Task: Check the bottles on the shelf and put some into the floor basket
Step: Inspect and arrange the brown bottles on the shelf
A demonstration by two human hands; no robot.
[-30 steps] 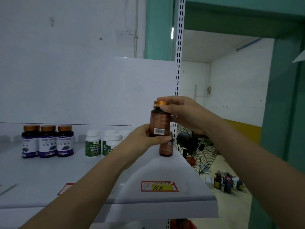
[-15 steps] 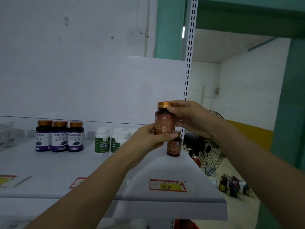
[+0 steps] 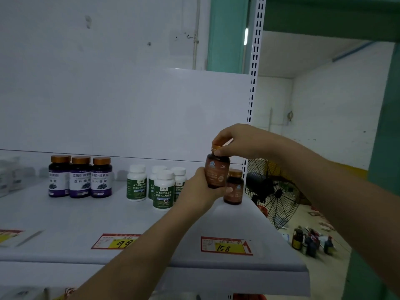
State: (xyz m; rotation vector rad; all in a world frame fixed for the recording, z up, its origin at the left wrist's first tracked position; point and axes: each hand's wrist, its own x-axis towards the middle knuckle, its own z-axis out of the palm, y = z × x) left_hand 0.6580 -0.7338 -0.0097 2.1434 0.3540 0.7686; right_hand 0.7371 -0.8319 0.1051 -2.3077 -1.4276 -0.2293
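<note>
Brown bottle [image 3: 217,172] is held upright above the right end of the shelf [image 3: 65,217], clear of its surface. Left hand [image 3: 199,189] wraps the lower body, thumb across the front. Right hand [image 3: 240,141] comes from above, fingertips pinching the gold cap [image 3: 216,147]. Cap is on. Glass is dark, so I can't tell the contents.

Second brown bottle [image 3: 234,189], same gold cap, stands on the shelf just behind and right of the held one, partly hidden by it.

Further left on the shelf: four white bottles with green labels [image 3: 163,191], clustered, white caps on. Then three dark bottles with purple labels [image 3: 80,177] in a row, gold caps on, touching or nearly so.

Price tags on the front edge: "158" [image 3: 226,245] below the held bottle, "99" [image 3: 116,242] partly behind the left forearm.

Past the shelf end: a floor fan [image 3: 272,191] and a huddle of small dark bottles on the floor [image 3: 311,241].
</note>
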